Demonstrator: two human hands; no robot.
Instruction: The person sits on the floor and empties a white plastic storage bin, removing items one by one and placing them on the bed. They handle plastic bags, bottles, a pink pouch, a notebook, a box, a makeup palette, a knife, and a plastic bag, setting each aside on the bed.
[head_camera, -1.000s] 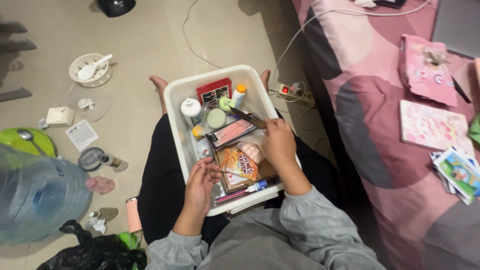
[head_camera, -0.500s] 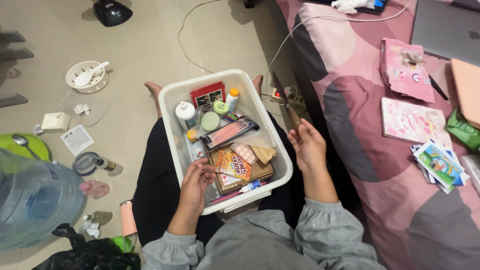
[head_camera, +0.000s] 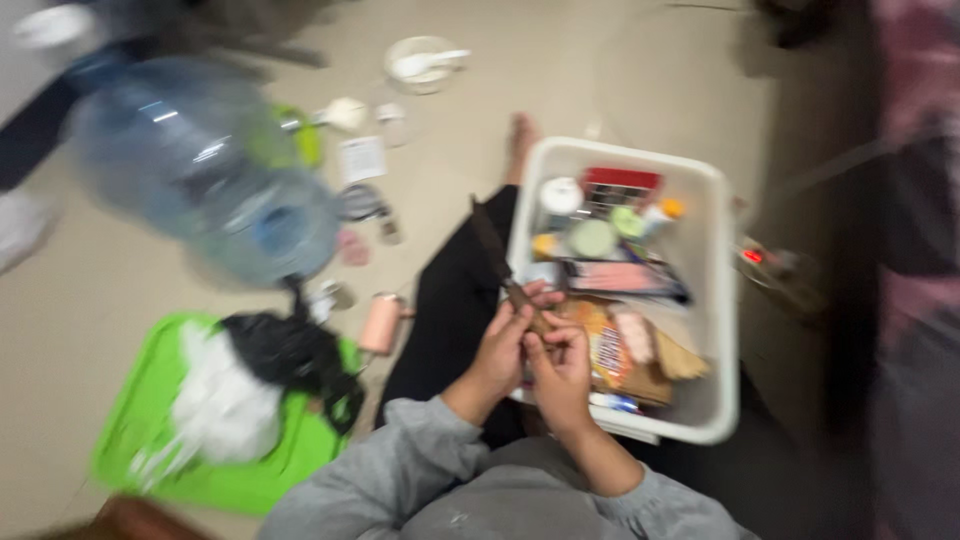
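You now have the knife (head_camera: 497, 262) between both hands at the left rim of the white bin (head_camera: 722, 300) on your lap, its dark blade slanting up and away over your black-clad leg and its handle buried where your fingers meet. Half a second ago only your right hand held it, out to the right of the bin beside the bed, while your left rested inside the bin; so it has crossed the bin and been met by the other hand. Your left hand (head_camera: 497, 352) is curled around the handle's lower part, and your right hand (head_camera: 561, 362) is pinched against it just alongside, thumbs touching; the blur hides which hand bears the weight. The bin's contents look unmoved: white bottle (head_camera: 560, 195), red box (head_camera: 620, 186), pale green jar (head_camera: 592, 238), pink packet (head_camera: 612, 276), orange snack packet (head_camera: 603, 347). Your head has swung left, so the big water jug (head_camera: 215, 165), black bag (head_camera: 290, 360) and green tray (head_camera: 150, 420) on the floor now fill the view, and the bed is only a dark smear at the right edge.
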